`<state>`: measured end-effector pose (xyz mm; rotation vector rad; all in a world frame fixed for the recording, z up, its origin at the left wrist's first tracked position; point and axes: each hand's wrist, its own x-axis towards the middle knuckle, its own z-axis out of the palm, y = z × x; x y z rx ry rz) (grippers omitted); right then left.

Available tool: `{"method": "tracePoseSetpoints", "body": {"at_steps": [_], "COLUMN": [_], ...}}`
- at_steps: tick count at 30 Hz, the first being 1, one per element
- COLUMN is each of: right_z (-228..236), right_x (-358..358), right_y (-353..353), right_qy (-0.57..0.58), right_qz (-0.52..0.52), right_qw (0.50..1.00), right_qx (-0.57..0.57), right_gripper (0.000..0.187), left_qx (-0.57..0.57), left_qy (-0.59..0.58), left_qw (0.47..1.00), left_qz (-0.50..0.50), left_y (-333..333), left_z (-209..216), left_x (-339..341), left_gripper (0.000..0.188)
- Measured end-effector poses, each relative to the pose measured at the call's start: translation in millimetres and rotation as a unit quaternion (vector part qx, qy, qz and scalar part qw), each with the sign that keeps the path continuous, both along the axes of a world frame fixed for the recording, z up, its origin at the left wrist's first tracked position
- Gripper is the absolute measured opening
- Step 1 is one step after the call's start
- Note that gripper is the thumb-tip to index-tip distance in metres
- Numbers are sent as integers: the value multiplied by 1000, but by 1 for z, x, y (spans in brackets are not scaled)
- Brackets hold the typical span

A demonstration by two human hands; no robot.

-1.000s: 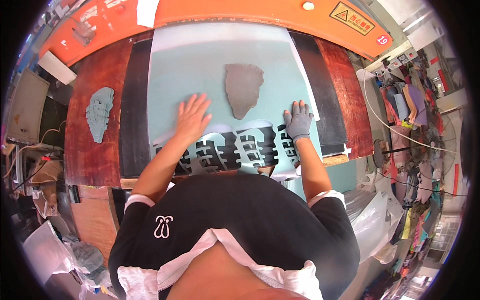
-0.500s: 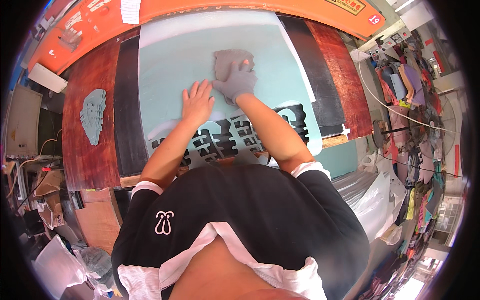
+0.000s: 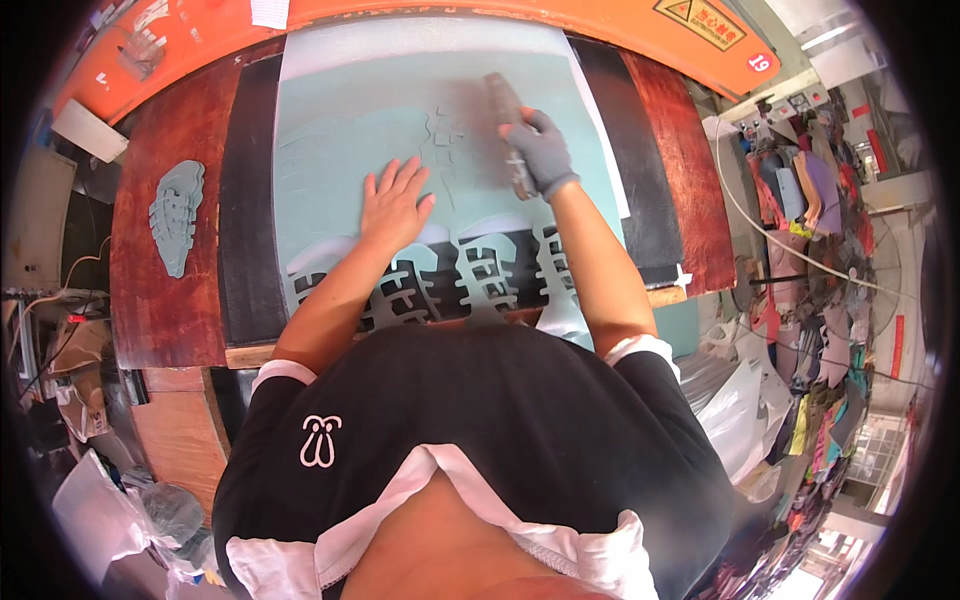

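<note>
My right hand (image 3: 543, 152), in a grey glove, grips a grey-brown cutting die (image 3: 503, 105) with a jagged edge. The die is tilted up on its side over a pale green sheet (image 3: 330, 95). Just left of it, a fresh cut outline (image 3: 440, 145) shows in the sheet. My bare left hand (image 3: 396, 203) lies flat on the sheet with fingers spread, holding nothing. Closer to me, the sheet's near part is a web of cut-out openings (image 3: 487, 270), with the black board beneath showing through.
A stack of pale green cut pieces (image 3: 178, 215) rests on the red-brown board (image 3: 150, 310) at the left. An orange machine beam (image 3: 400, 8) spans the far side. Clear plastic sheets (image 3: 725, 400) and hanging coloured pieces (image 3: 800, 190) are on the right.
The cutting die was lying flat under my right hand; now it is tipped up and moved right, uncovering the cut outline. My left hand stays flat in nearly the same place.
</note>
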<state>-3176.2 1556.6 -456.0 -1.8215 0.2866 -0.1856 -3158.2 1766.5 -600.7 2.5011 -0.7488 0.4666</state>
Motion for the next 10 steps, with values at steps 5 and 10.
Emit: {"method": "tracePoseSetpoints", "body": {"at_steps": [5, 10], "right_z": [1, -29], "right_x": [-8, -3], "right_y": [-39, -54], "right_qy": [-70, 62], "right_qz": [-149, -179], "right_qw": [925, 834], "right_qx": [-341, -518], "right_gripper": [75, 76], "left_qx": [7, 19], "left_qy": [21, 31], "left_qw": [1000, 999], "left_qz": [2, 10], "left_y": [1, -1], "left_z": [2, 6], "left_x": [-4, -5], "left_gripper": [47, 48]}}
